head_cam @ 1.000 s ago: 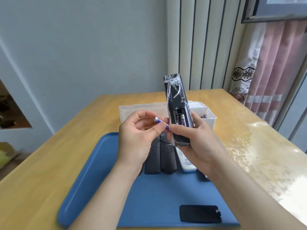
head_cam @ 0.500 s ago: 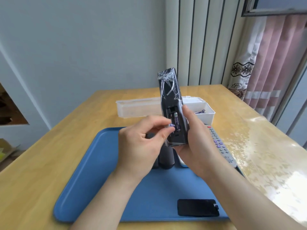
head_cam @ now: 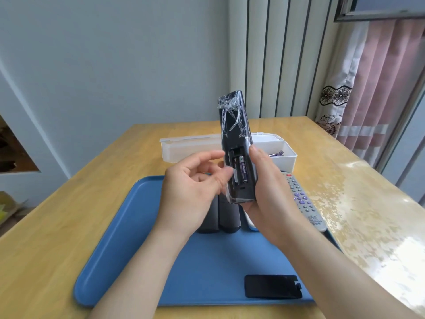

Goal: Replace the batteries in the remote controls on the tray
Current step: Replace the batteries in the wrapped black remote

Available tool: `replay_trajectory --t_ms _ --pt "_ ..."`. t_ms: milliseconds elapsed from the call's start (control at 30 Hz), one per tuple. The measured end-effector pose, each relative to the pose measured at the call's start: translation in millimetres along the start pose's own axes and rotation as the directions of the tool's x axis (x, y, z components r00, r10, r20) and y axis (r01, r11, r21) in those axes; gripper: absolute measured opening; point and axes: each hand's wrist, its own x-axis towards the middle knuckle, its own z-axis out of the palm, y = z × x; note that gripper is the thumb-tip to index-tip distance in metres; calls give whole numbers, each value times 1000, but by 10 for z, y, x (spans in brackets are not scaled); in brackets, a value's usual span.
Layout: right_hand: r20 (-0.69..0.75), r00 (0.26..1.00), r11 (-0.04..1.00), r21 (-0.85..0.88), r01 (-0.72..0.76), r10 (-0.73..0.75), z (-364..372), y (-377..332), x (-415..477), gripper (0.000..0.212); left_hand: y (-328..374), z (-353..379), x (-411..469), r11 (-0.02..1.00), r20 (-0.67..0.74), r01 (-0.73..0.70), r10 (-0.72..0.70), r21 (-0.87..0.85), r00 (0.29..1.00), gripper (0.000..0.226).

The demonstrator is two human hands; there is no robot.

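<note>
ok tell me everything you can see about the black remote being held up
The black remote is slim, dark plastic, wrapped in crinkled clear film. It stands nearly upright, back toward the camera, its cover off. The open bay shows two batteries seated, one labelled purple. The right hand grips its lower end; the left hand, open, has its fingertips at the remote's left edge, above the blue tray.

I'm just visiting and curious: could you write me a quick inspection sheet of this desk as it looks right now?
Surface: wooden table with a blue tray on it.
Job's things: black remote, wrapped in clear film, held upright with its battery bay open; two batteries sit inside. Battery cover lies on the tray. Two dark remotes and a grey remote also lie there.
Clutter: white box holding spare batteries.
Hands: right hand grips the black remote; left hand is open and empty beside it.
Cables: nothing seen.
Surroundings: grey wall, pink curtain.
</note>
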Motion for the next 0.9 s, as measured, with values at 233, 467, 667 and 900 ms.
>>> replay_trajectory --t_ms 233,467,667,900 --pt "-55 998 997 -64 34 -37 -20 83 22 25 -74 81 -71 815 47 -356 377 458 925 15" --pt "-127 991 993 -113 34 -48 -74 143 71 32 -30 69 -124 405 534 -624 322 669 782 34" --pt "-141 989 987 -161 30 -53 -88 158 72 28 -3 1 -69 455 582 -627 255 633 772 26" --pt "-70 996 991 -125 39 -48 -41 195 27 25 -122 -67 28 610 325 -504 387 612 863 20"
